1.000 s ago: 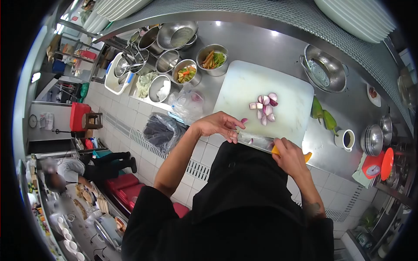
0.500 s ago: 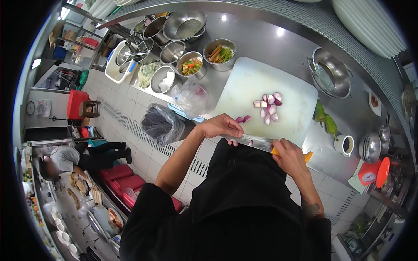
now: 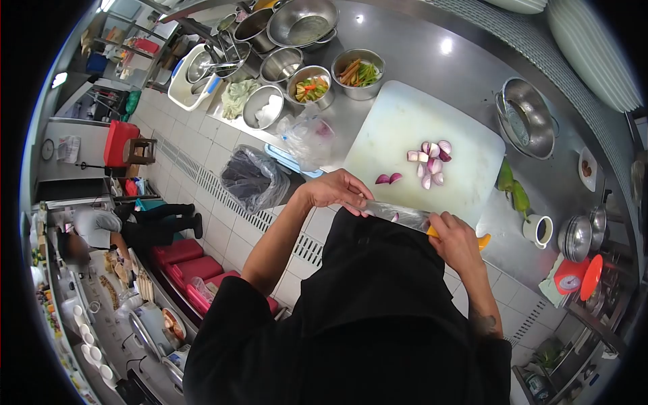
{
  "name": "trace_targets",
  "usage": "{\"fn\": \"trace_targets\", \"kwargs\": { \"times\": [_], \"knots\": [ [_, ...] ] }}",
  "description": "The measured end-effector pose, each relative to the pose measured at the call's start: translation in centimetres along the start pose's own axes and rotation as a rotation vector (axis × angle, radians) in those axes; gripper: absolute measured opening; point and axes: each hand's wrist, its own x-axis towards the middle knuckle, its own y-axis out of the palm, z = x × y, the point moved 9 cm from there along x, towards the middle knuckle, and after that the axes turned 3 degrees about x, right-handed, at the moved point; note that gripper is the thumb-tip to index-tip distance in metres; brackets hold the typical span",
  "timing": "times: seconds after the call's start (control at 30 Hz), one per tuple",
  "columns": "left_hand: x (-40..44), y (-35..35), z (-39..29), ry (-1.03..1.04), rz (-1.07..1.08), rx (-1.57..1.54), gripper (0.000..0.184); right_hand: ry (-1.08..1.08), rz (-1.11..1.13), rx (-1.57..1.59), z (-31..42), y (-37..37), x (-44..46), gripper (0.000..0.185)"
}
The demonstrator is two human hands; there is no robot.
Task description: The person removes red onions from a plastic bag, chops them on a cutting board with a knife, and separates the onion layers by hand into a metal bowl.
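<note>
My right hand (image 3: 456, 241) is closed round the yellow handle (image 3: 484, 241) of a wide knife, near the front edge of the white cutting board (image 3: 398, 121). The knife blade (image 3: 405, 215) lies level, pointing left, with a small piece of onion on it. My left hand (image 3: 339, 191) is at the blade's tip end, its fingers pinched together; what they hold, if anything, is hidden. Cut red onion chunks (image 3: 430, 162) form a group on the board, and two slices (image 3: 388, 179) lie nearer my left hand.
Steel bowls of cut vegetables (image 3: 311, 88) and a clear plastic bag (image 3: 307, 138) are left of the board. Right of it are green peppers (image 3: 518, 196), a colander (image 3: 526, 118) and a white cup (image 3: 538, 231). A lined bin (image 3: 253, 179) stands lower left; another person (image 3: 101, 229) is far left.
The view has shifted, so the counter appears farther right. My left hand has moved off the two onion slices, which now show fully on the board. My right hand keeps its hold on the knife.
</note>
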Motion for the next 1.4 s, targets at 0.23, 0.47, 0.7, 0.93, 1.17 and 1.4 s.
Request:
{"fn": "trace_targets", "kwargs": {
  "times": [0.23,0.47,0.7,0.93,1.17,1.4],
  "knots": [
    [-2.5,-3.6,0.1,0.017,-0.220,0.019,0.024,0.010,0.018,0.003,0.5,0.3,0.4,0.042],
    [-18.3,-14.1,1.6,0.244,-0.760,-0.195,0.027,0.235,-0.080,0.126,-2.3,-0.6,-0.5,0.040],
    [-31.4,-30.0,9.1,-0.061,-1.523,-0.005,0.050,0.415,-0.197,0.216,-4.6,-0.5,-1.9,0.025],
    [-23.3,-23.2,3.0,0.140,-1.540,1.153,0.025,0.517,-0.199,0.231,-4.3,0.5,-2.2,0.018],
    [-1.5,-1.6,-1.8,0.501,-0.777,0.885,0.026,0.595,-0.029,0.228,-2.7,4.9,-1.8,0.015],
    [3.9,0.9,-2.3,0.700,-0.776,1.030,0.025,0.615,0.099,0.143,-1.8,6.1,-2.1,0.016]
  ]
}}
